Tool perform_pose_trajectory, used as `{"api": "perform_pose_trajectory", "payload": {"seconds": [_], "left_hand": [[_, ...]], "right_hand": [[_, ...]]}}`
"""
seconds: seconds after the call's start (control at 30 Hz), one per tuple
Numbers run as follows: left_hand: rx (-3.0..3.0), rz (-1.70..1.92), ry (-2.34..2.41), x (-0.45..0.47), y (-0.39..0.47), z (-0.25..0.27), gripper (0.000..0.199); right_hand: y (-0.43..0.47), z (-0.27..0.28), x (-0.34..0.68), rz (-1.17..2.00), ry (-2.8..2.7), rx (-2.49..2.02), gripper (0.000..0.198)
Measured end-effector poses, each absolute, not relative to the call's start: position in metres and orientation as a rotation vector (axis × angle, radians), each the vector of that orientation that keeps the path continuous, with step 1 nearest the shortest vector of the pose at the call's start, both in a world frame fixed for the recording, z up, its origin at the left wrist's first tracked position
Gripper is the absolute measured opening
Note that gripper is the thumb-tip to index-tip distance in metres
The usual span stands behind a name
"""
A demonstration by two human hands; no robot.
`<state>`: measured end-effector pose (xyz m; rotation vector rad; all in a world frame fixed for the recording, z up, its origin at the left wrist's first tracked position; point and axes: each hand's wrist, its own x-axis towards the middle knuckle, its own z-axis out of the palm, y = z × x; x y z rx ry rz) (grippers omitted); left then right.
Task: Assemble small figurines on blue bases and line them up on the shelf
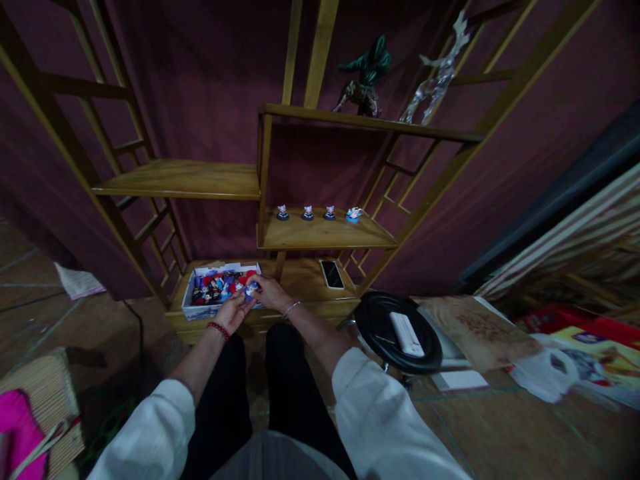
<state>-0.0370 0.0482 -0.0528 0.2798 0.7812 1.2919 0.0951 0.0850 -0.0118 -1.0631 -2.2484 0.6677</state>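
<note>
Between the fingers of my left hand (235, 312) and my right hand (270, 293) is a small blue and white figurine (251, 291). Both hands are closed on it, at the right front corner of a white box (200, 312). Inside that box lie many little figurines (215, 288) in red, blue, black and white. On the middle shelf (320, 235) above, several small figurines stand in a row; the rightmost figurine (353, 215) is light blue and white, and another figurine (308, 213) has a dark base.
A phone (332, 275) lies on the low shelf to the right. A black round stool (370, 327) carries a white box-like item (407, 335). Higher up stand a green statue (369, 73) and a clear deer-like statue (440, 77). Plastic bags (545, 373) lie at right.
</note>
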Motion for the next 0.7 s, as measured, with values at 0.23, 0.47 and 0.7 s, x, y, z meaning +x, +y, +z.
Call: {"api": "perform_pose_trajectory", "payload": {"seconds": [0.23,0.47,0.7], "left_hand": [[0.304,1.266,0.775,-0.0353,0.0476,-0.053,0.016],[0.283,1.246,0.831,-0.0335,0.0463,-0.0495,0.015],[0.327,1.234,0.846,-0.0331,0.0429,-0.0455,0.019]], "right_hand": [[0.0861,-0.0162,0.0978,0.598,-2.218,-1.119,0.034],[0.0864,-0.0211,0.0993,0.59,-2.265,-1.079,0.035],[0.0828,-0.0144,0.1004,0.573,-2.338,-1.045,0.031]]}}
